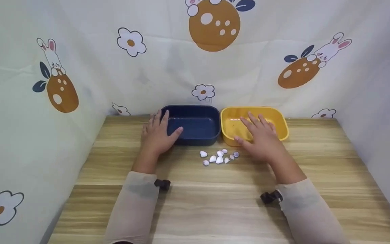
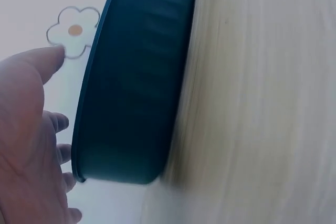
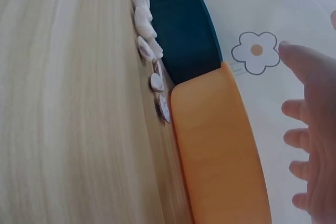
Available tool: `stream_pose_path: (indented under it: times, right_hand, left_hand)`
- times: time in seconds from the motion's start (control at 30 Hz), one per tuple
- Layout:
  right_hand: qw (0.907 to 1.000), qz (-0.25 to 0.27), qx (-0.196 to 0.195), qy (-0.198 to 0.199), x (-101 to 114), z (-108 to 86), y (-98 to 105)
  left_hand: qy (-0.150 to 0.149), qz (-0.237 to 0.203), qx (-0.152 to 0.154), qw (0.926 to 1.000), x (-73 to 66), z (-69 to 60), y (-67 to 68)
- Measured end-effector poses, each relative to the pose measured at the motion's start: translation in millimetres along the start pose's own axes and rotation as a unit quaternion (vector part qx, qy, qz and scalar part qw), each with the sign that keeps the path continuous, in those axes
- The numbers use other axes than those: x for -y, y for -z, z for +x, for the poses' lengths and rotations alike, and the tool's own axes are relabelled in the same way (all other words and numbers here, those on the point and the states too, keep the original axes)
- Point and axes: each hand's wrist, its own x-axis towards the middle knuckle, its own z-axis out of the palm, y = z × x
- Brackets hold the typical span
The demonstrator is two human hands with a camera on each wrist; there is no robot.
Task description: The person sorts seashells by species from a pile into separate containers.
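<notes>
On a wood-grain table (image 1: pixel 208 210), left hand (image 1: pixel 157 135) with fingers spread wide at the left end of a dark blue bin (image 1: pixel 195 139), right hand (image 1: pixel 261 139) with fingers also apart above the yellow bin (image 1: pixel 229 139) beside it, small pale shells (image 1: pixel 219 160) grouped on the near side.

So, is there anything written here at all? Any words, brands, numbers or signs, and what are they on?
No readable words, brands, numbers or signs show on the dark blue container, yellow container, small shells or table.
The backdrop carries pictures only, except one faint mark just below a flower print: too small and blurred to read.
</notes>
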Motion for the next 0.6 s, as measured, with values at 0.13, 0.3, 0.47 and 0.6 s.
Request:
stream_pose_path:
  times: [0.13,0.3,0.47,0.6]
  right_hand:
    - [0.9992,0.022,-0.003,0.034,2.2,-6.4,2.7]
    - [0.9968,0.050,0.009,0.062,4.0,-14.9,3.0]
    - [0.9931,0.085,0.001,0.080,5.7,-20.9,4.4]
    - [0.9889,0.116,-0.007,0.093,7.3,-21.6,3.8]
  left_hand:
    - [-0.004,-0.055,0.018,0.9983,8.1,2.1,1.9]
    - [-0.007,-0.123,0.039,0.9916,17.7,3.4,4.9]
    - [-0.008,-0.165,0.049,0.9851,30.1,2.3,5.6]
    - [-0.013,-0.197,0.048,0.9791,39.5,1.8,4.2]
